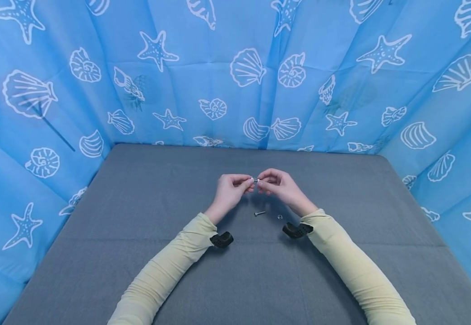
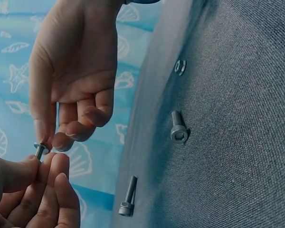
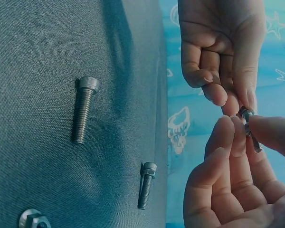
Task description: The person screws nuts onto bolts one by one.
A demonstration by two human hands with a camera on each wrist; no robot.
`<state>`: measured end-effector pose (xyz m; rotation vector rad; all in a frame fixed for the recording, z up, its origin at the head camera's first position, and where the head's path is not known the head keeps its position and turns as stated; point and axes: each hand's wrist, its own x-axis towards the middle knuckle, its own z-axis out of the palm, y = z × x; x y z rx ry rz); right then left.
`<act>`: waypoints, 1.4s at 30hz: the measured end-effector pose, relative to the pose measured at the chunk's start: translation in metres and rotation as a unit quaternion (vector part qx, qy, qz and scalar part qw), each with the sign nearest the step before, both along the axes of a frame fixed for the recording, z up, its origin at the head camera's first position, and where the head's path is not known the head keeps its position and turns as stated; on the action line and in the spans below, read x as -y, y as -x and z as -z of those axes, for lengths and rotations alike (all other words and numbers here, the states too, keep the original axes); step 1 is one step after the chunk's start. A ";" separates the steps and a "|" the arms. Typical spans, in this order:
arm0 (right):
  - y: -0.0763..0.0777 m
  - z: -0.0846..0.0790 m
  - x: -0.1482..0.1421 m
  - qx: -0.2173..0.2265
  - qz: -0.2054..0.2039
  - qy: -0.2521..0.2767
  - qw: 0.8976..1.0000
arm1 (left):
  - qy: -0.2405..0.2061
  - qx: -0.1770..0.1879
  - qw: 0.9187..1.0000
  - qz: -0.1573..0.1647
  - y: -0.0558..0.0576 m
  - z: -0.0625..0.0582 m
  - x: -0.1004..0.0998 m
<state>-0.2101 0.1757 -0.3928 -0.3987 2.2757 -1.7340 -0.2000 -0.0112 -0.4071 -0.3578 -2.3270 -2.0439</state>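
Observation:
Both hands meet over the table around a small metal bolt [image 3: 257,146]. My left hand [image 1: 231,187] pinches it at the head end between thumb and fingertips. From the other side, my right hand [image 1: 282,185] pinches a flanged nut [image 2: 41,147] on the bolt's shank with thumb and forefinger. The right wrist view shows the threaded tip sticking out past the right thumb. Below the hands a socket-head bolt [image 3: 84,110] lies on the cloth, with a loose flanged nut [image 3: 34,220] nearby. Another bolt [image 3: 146,185] lies farther off, a nut up against its head.
A grey cloth covers the table [image 1: 170,198]. Blue curtains [image 1: 219,67] with white shells and starfish hang along its back and sides. A black wrist-worn device [image 1: 222,239] sits at the left cuff, another device [image 1: 297,230] at the right.

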 end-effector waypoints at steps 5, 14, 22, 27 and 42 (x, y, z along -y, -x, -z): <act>-0.001 -0.001 0.001 0.016 0.001 -0.012 1.000 | -0.004 -0.005 1.000 -0.003 0.000 0.000 0.000; 0.001 0.003 0.002 -0.002 0.006 0.002 1.000 | -0.005 -0.001 1.000 -0.005 0.001 0.002 0.000; 0.000 0.003 0.001 0.007 0.003 -0.002 1.000 | -0.008 -0.004 1.000 -0.004 0.002 0.003 0.000; 0.000 0.002 0.001 -0.005 0.010 0.010 1.000 | -0.007 0.002 1.000 -0.008 0.002 0.003 0.000; 0.001 0.002 0.001 -0.015 0.015 -0.003 1.000 | -0.010 0.002 1.000 -0.005 0.001 0.003 -0.001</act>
